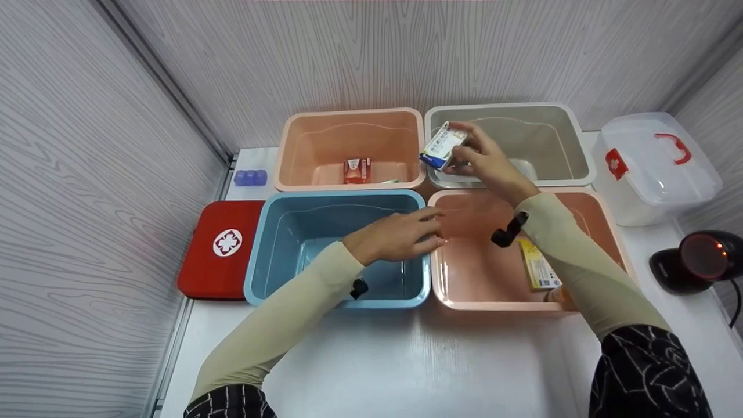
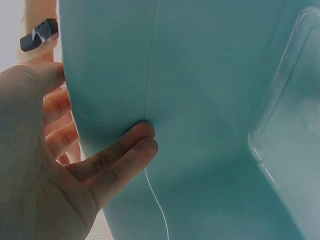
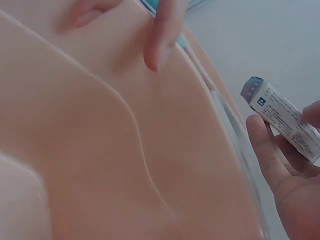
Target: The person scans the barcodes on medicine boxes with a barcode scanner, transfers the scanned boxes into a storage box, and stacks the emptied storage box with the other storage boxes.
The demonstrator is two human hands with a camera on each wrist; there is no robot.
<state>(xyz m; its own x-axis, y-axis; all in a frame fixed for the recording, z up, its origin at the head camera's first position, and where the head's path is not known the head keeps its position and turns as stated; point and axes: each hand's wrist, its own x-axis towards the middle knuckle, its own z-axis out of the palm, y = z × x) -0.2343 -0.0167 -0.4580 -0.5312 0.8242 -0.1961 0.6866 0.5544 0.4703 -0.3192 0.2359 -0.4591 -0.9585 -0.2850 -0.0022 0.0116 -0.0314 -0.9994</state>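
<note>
Right hand pinches the medicine box, long axis tilted, over the grey bin; left hand, fingers straight, rests on the blue bin.

a white desk carries four plastic tubs set close in a square: a peach tub at the back left, a grey tub at the back right, a blue tub at the front left and a pink tub at the front right. a red first-aid pouch lies left of the blue tub, a small blue pill box behind it. a clear lidded first-aid box and a black scanner stand at the right.
</note>
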